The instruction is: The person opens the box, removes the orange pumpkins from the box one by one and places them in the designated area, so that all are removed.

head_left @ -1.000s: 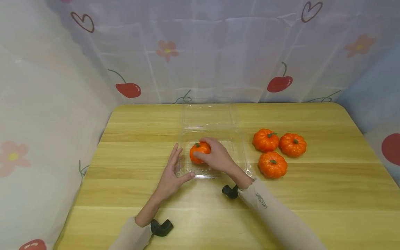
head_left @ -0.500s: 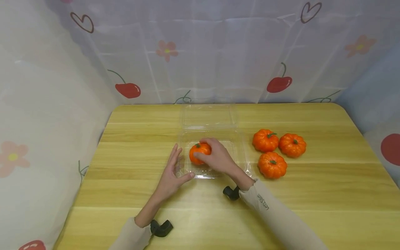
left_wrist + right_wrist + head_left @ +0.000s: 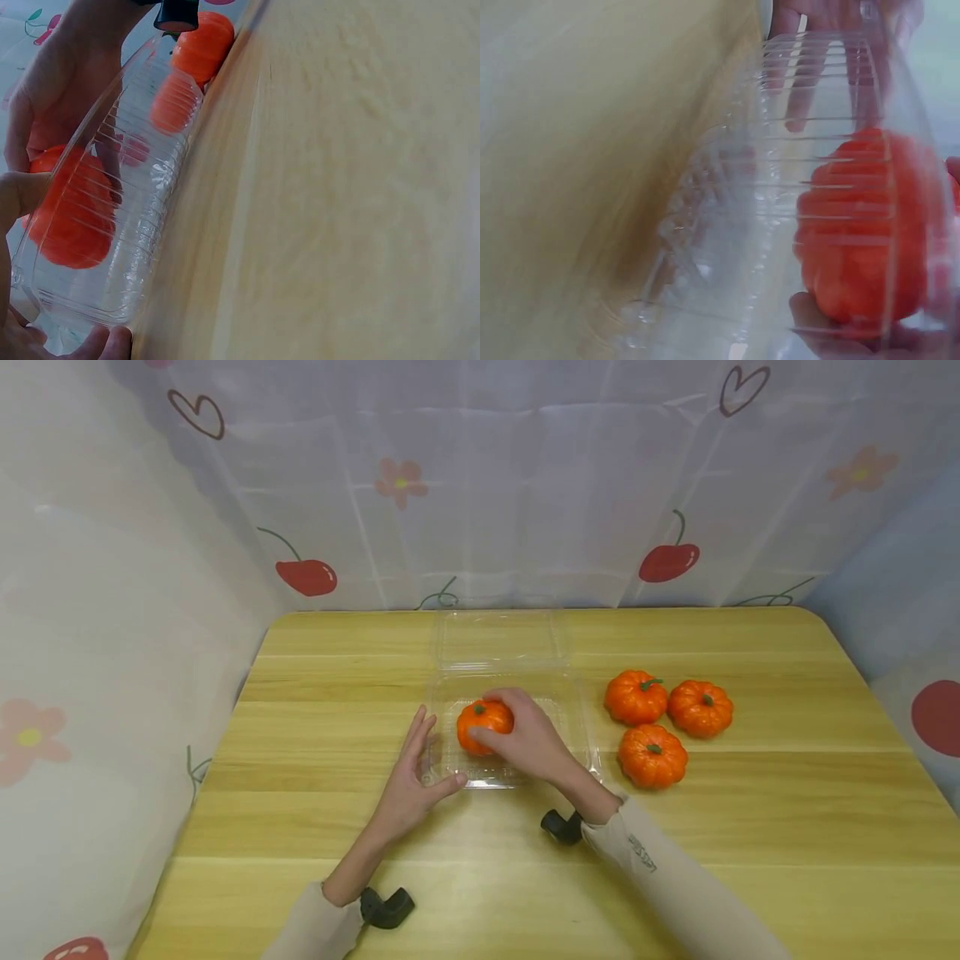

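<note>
In the head view, my right hand [image 3: 527,739] grips an orange toy pumpkin [image 3: 480,727] with a green stem, thumb on its near side and fingers over its right side. It holds the pumpkin inside a clear plastic clamshell box [image 3: 525,781], close over the box floor in both wrist views. My left hand [image 3: 411,789] is at the box's front left corner, fingers spread fairly straight along the left side and thumb at the front rim. Through the clear wall, the left wrist view shows the held pumpkin [image 3: 75,217].
Three more toy pumpkins [image 3: 652,757] sit grouped on the wooden table [image 3: 337,677], right of the box. The box's clear lid [image 3: 501,637] lies open toward the table's back edge. A patterned curtain [image 3: 525,485] hangs behind. Black camera mounts [image 3: 387,908] stick out at both wrists.
My right hand and the pumpkin it grips have shifted slightly to the right within the box. My left hand has stayed in place, and the other pumpkins lie as before.
</note>
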Demonstrator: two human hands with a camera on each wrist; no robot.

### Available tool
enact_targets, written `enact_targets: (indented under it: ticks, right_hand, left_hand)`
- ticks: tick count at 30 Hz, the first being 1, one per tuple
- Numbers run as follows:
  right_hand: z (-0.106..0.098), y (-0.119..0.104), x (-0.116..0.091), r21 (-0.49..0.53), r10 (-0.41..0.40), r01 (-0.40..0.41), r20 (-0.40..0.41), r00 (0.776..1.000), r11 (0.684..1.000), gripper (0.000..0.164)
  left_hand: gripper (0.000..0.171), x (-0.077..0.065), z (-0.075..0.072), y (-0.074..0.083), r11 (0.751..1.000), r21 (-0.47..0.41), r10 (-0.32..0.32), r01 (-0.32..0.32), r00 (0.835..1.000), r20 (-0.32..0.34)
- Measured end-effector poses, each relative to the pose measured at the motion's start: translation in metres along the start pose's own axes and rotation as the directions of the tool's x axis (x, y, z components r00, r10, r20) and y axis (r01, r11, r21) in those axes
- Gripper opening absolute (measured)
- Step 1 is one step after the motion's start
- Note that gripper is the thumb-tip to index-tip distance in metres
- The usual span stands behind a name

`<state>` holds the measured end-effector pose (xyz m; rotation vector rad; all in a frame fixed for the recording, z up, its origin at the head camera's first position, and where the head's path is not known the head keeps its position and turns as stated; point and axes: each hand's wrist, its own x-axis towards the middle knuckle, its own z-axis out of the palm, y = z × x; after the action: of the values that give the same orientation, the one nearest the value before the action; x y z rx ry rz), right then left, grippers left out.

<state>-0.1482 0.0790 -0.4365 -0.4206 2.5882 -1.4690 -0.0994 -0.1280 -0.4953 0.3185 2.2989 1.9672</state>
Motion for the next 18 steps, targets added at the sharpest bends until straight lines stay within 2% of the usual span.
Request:
enact_targets:
  ticks: [6,13,18]
  right_hand:
    - [-0.002,-0.004,-0.006,-0.006,-0.025,0.025,-0.008,1.000,1.000,0.054]
    - [-0.004,-0.006,-0.012,-0.005,-0.056,0.056,-0.021,0.998,0.998,0.061]
    - [-0.004,-0.005,-0.016,-0.028,-0.081,0.081,-0.026,0.996,0.996,0.058]
  left_hand:
    - [0.095,0.001,0.001,0.005,1.000,-0.004,-0.020,0.020,1.000,0.000]
    - [0.092,-0.003,0.002,0.033,0.999,0.005,-0.046,0.046,0.999,0.003]
    - [0.092,-0.004,0.002,0.037,0.999,-0.008,-0.043,0.043,0.999,0.008]
